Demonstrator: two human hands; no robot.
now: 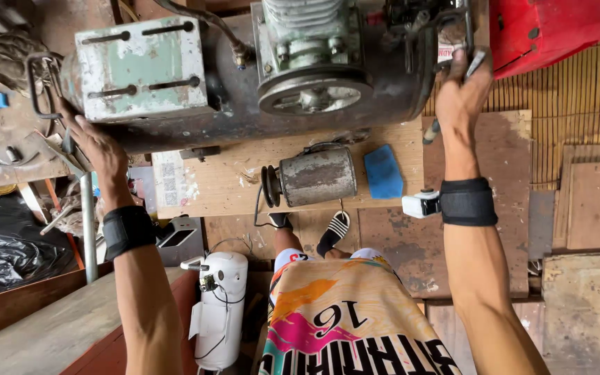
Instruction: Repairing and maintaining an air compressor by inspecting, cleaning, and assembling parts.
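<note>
A dark, worn air compressor tank (244, 111) lies across the top of the view, with a pale green mounting plate (140, 66) and a grey pump head with a pulley (314, 94) on it. My left hand (95, 149) presses against the tank's left end, beside a metal handle loop (39, 83); whether it grips anything is unclear. My right hand (463, 90) reaches up at the tank's right end and is shut on a small flat metal tool (477, 62). Both wrists wear black straps.
A small grey electric motor (310, 177) and a blue pad (383, 172) lie on a wooden board (210, 187) below the tank. A red metal body (543, 28) sits top right. A white canister device (218, 309) stands near my legs; black plastic sheeting (5, 246) lies left.
</note>
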